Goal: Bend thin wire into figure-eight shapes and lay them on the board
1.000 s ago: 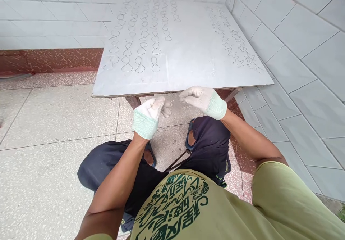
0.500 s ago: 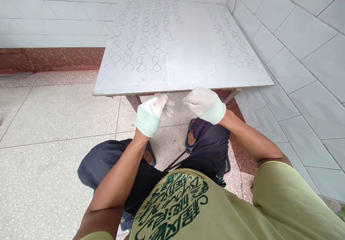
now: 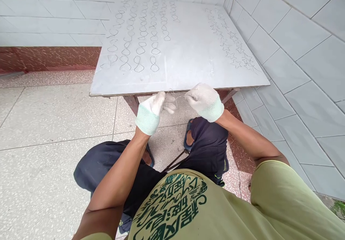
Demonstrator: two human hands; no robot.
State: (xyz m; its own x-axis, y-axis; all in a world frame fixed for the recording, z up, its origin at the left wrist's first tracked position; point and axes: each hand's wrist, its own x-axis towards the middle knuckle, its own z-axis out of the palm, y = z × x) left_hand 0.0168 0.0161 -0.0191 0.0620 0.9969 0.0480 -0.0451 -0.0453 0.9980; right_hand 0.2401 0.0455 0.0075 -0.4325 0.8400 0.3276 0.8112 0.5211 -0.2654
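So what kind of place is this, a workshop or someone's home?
It looks like a small home-style craft corner, though I can't be sure. White tiled walls meet behind a low table that carries rows of bent wire loops and wire stars, and gloved hands hold a thin wire.

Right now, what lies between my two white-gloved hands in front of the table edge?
In the head view, a thin bent metal wire spans the short gap between the white-gloved left hand and the white-gloved right hand; both pinch it. Behind it is speckled floor.
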